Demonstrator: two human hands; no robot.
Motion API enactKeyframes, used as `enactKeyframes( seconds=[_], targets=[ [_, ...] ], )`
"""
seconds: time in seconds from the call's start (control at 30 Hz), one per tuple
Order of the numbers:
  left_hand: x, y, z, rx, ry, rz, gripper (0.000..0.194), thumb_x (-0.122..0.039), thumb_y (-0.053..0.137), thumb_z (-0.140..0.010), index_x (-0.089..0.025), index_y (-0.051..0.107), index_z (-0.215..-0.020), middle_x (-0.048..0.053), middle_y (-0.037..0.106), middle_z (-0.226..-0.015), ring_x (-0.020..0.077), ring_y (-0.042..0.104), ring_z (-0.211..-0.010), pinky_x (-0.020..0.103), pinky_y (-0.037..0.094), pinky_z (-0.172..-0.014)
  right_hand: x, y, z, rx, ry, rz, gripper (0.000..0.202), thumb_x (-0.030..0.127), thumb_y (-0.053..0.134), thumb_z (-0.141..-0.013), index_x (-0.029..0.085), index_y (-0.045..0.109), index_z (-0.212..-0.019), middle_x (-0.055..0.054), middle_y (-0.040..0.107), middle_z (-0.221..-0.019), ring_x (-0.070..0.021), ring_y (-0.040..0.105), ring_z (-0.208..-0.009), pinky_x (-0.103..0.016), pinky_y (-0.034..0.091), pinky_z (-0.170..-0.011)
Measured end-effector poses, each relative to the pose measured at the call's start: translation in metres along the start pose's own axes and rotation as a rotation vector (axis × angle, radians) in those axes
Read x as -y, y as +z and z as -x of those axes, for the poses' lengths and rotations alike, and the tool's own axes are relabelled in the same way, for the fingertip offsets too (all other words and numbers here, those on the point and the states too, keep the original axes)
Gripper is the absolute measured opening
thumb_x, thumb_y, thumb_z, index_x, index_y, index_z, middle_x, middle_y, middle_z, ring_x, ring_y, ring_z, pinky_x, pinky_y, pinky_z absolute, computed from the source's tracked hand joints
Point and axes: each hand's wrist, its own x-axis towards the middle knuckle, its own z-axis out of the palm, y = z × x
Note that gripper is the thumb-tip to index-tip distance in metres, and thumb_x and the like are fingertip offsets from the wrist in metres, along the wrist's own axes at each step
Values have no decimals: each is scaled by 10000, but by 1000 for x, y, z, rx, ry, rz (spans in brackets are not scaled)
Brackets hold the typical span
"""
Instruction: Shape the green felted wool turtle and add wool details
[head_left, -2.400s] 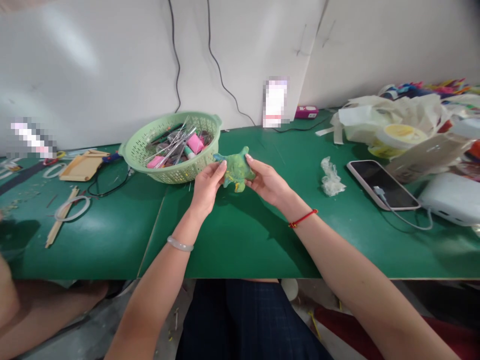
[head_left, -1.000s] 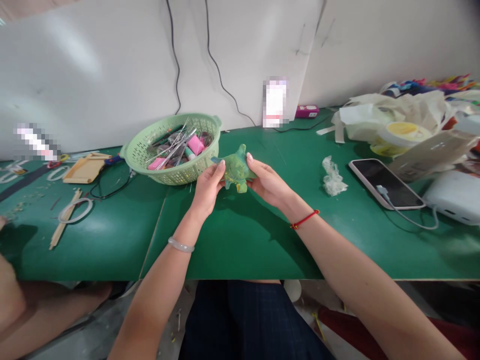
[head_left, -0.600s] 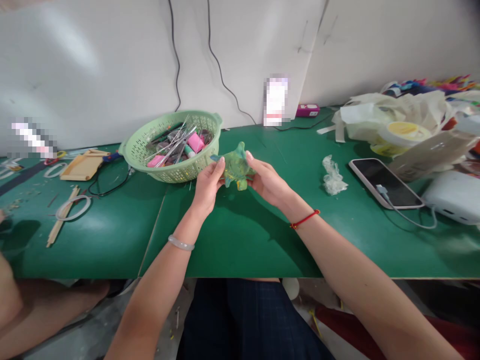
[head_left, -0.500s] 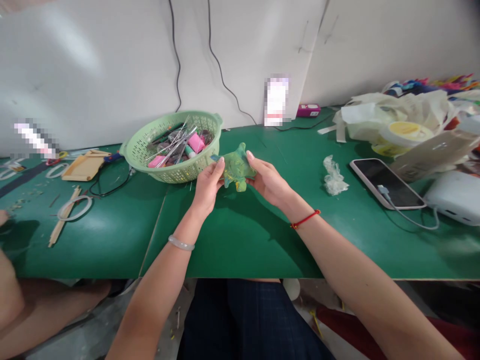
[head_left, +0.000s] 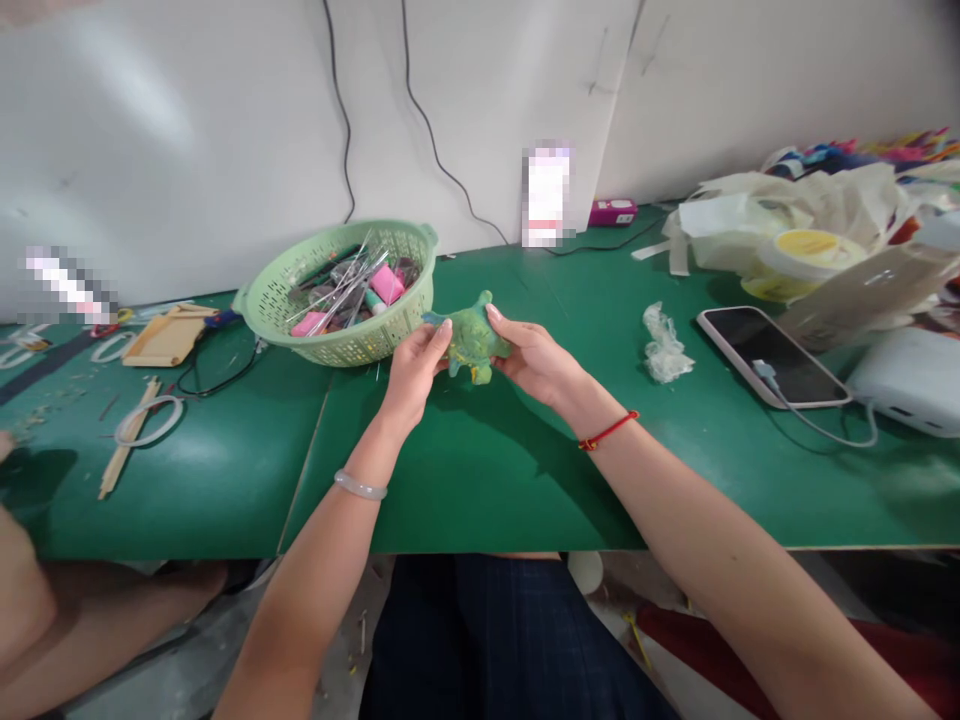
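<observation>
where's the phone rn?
Head view, right side: the phone lies on the green table, cable plugged in, between the crumpled plastic wrap and the white power bank.

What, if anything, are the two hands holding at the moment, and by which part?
Both hold a small green figure above the table: the left hand grips its left side, the right hand its right side.
</observation>
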Motion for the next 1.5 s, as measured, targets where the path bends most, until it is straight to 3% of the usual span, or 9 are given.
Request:
enactKeyframes(
  seconds=[0.13, 0.3, 0.57, 0.8, 1.0, 1.13, 1.27, 1.5],
  targets=[
    [-1, 0, -1, -51, -2, -18, 471, -646, 871, -739, -208, 726, -835, 18, 730, -800, 181, 727, -823, 290, 550, -717, 5, 1, 4, -10, -20, 75, 487, 702, 885, -679, 233, 806, -786, -56, 796, -900, -206, 712, -931, -340, 561, -846],
    [-2, 2, 0, -58, 4, -31, 473, -650, 868, -742, -213, 695, -789, 15, 704, -761, 193, 721, -832, 298, 542, -719, 9, 3, 7, 20, -51, 176, 471, 625, 975, -570, 220, 780, -709, -27, 758, -793, -176, 665, -801, -333, 544, -802],
    [-1, 4, 1, -39, 7, -36, 495, -659, 879, -718, -211, 684, -796, 23, 731, -785, 189, 728, -830, 287, 555, -698, 2, 3, 4, -44, -64, 150, 511, 576, 1000, -546, 225, 633, -594, 15, 655, -675, -140, 589, -672, -328, 510, -690],
    [0, 4, 2, -38, 12, -29, 485, -647, 890, -711, -215, 677, -771, 19, 744, -782, 203, 754, -849, 286, 571, -681, -2, 1, 1, -27, -46, 173, 497, 622, 969, -589, 240, 662, -674, 10, 693, -730, -170, 659, -756, -365, 546, -768],
    [-4, 4, 2, -64, 16, -2, 490, -661, 881, -712, -216, 728, -849, 22, 771, -824, 190, 757, -840, 271, 564, -685, 14, 0, 7, 73, -70, 162, 441, 621, 928, -646, 230, 741, -724, -22, 747, -831, -180, 666, -860, -329, 530, -829],
    [-6, 4, 2, -71, 25, 8, 467, -654, 858, -742, -222, 729, -864, 24, 777, -845, 187, 757, -881, 286, 581, -761, 19, -2, 8, 137, -113, 174, 299, 490, 888, -693, 235, 794, -818, -29, 774, -878, -196, 685, -905, -355, 513, -892],
    [-6, 4, 3, -78, 31, 3, 459, -641, 859, -751, -214, 708, -826, 24, 758, -819, 191, 751, -891, 296, 579, -780, 17, -2, 7, 123, -130, 191, 209, 409, 835, -720, 232, 796, -825, -29, 777, -871, -195, 678, -875, -363, 505, -888],
    [-7, 6, 3, -74, 33, -3, 496, -657, 882, -709, -208, 685, -782, -12, 698, -742, 122, 682, -718, 244, 538, -662, 15, 2, 7, 66, -130, 188, 262, 440, 868, -684, 215, 739, -723, -17, 726, -799, -163, 632, -793, -325, 491, -832]
  ],
)
